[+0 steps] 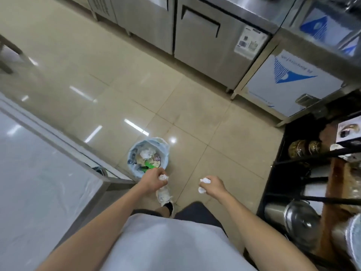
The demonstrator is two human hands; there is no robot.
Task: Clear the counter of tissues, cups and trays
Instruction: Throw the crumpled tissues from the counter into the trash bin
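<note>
A glossy tiled floor point(185, 118) is seen from above, flanked by a steel desk point(39, 173) at the left. A lined waste bin point(134, 169), filled with crumpled paper and green scraps, is set on the floor beside the desk's corner. A crumpled tissue point(163, 177) is gripped in the curled left hand point(153, 179) at the bin's near rim. More crumpled tissue point(205, 180) is clutched in the curled right hand point(214, 185), apart from the bin.

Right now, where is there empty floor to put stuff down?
Bare tiles lie between the bin and the steel cabinets. It is crowded at the right shelves. Left hand and right hand both grip tissues.
</note>
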